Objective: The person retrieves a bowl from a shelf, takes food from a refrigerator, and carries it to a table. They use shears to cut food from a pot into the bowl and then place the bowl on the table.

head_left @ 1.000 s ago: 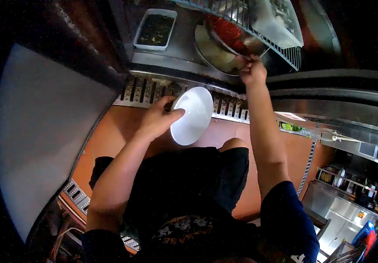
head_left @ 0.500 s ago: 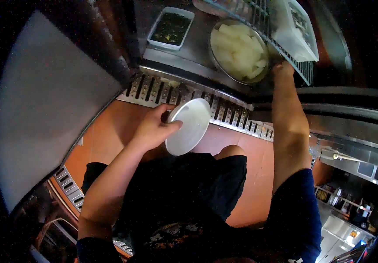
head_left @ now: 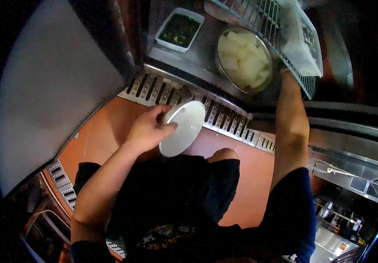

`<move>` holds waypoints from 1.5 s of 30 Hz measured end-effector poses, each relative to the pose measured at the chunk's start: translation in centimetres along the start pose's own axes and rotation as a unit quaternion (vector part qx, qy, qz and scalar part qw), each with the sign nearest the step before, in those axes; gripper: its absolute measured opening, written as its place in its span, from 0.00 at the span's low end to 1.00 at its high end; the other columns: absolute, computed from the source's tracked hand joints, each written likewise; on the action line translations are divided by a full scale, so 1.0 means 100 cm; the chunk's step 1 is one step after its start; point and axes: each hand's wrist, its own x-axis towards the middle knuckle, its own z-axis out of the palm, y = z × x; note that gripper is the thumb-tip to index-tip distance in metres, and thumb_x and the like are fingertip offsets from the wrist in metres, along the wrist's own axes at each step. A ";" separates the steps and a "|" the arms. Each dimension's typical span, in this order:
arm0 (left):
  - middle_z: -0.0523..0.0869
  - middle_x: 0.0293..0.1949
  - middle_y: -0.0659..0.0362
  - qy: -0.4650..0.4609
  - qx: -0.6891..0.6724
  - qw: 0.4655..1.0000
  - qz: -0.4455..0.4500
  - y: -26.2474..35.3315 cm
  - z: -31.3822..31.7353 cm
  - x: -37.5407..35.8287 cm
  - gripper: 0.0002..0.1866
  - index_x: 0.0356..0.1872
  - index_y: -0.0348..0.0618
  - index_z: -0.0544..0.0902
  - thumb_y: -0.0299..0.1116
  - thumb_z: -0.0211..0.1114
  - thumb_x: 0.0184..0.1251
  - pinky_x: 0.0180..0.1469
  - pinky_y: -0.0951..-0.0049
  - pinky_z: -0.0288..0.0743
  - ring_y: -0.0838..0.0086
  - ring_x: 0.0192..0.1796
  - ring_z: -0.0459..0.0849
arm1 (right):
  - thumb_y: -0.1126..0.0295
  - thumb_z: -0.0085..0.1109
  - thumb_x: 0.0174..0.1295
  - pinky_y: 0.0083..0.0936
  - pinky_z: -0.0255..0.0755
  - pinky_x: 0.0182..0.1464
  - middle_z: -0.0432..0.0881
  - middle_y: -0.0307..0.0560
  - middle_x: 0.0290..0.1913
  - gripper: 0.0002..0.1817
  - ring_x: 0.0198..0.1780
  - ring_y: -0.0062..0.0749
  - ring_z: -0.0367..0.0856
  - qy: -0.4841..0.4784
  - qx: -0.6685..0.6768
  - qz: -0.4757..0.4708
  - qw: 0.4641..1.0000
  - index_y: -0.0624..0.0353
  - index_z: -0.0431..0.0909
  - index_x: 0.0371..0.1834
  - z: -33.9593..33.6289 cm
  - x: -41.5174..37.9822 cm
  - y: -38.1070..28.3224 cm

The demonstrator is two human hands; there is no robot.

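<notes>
My left hand (head_left: 149, 128) is closed on the rim of a round whitish plate (head_left: 184, 129), thumb on its inner face. The plate is tilted on edge above the floor, with nothing on it. My right hand (head_left: 286, 72) reaches into the fridge under a wire rack, and its fingers are hidden there. Beside it stands a round metal bowl (head_left: 219, 61) full of pale, translucent chunks (head_left: 243, 61). Farther left on the fridge floor is a white rectangular tub (head_left: 159, 38) of dark green chopped stuff.
Over my right wrist, the wire rack (head_left: 267, 15) carries a white plastic container (head_left: 300, 44). The open fridge door (head_left: 62, 96) hangs at left. A slotted metal drain grate (head_left: 230, 120) runs along the orange tiled floor (head_left: 250, 188). Metal counters (head_left: 351, 162) stand at right.
The view has shifted slightly, so the fridge contents sit lower and to the right. My left hand still holds the plate, now a little farther left. My right arm stays reached under the rack.
</notes>
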 end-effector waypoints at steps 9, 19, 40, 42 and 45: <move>0.88 0.43 0.47 -0.019 0.012 1.000 -0.008 -0.001 -0.007 -0.019 0.32 0.61 0.42 0.77 0.46 0.71 0.57 0.46 0.64 0.81 0.60 0.41 0.89 | 0.64 0.50 0.73 0.30 0.77 0.39 0.84 0.43 0.46 0.14 0.44 0.33 0.82 -0.036 -0.006 -0.026 0.999 0.55 0.81 0.54 0.011 0.046 0.034; 0.87 0.47 0.53 0.094 -0.116 0.988 -0.030 0.001 -0.009 -0.010 0.29 0.62 0.40 0.76 0.42 0.71 0.63 0.51 0.71 0.78 0.70 0.47 0.85 | 0.64 0.51 0.72 0.32 0.77 0.42 0.85 0.45 0.44 0.15 0.43 0.37 0.83 -0.046 -0.202 -0.098 0.973 0.56 0.80 0.55 -0.047 -0.020 0.045; 0.83 0.50 0.56 0.093 -0.439 0.890 -0.083 0.011 0.056 0.092 0.25 0.57 0.44 0.78 0.46 0.71 0.64 0.49 0.65 0.82 0.67 0.53 0.83 | 0.67 0.53 0.65 0.42 0.79 0.51 0.87 0.54 0.46 0.12 0.50 0.54 0.84 -0.118 -0.812 -0.272 0.502 0.52 0.86 0.45 -0.075 -0.130 0.042; 0.82 0.52 0.55 0.117 -0.443 0.885 -0.082 0.013 0.060 0.096 0.26 0.59 0.45 0.77 0.46 0.71 0.65 0.51 0.63 0.81 0.67 0.55 0.82 | 0.72 0.55 0.67 0.35 0.78 0.52 0.87 0.56 0.47 0.10 0.51 0.54 0.84 -0.171 -0.686 -0.248 0.663 0.54 0.86 0.44 -0.072 -0.151 0.043; 0.81 0.55 0.55 0.111 -0.446 0.885 -0.077 0.019 0.057 0.099 0.26 0.61 0.46 0.76 0.47 0.69 0.67 0.52 0.63 0.81 0.68 0.56 0.82 | 0.77 0.57 0.65 0.30 0.77 0.53 0.87 0.54 0.47 0.11 0.50 0.50 0.84 -0.252 -0.536 -0.257 0.763 0.55 0.86 0.45 -0.079 -0.155 0.063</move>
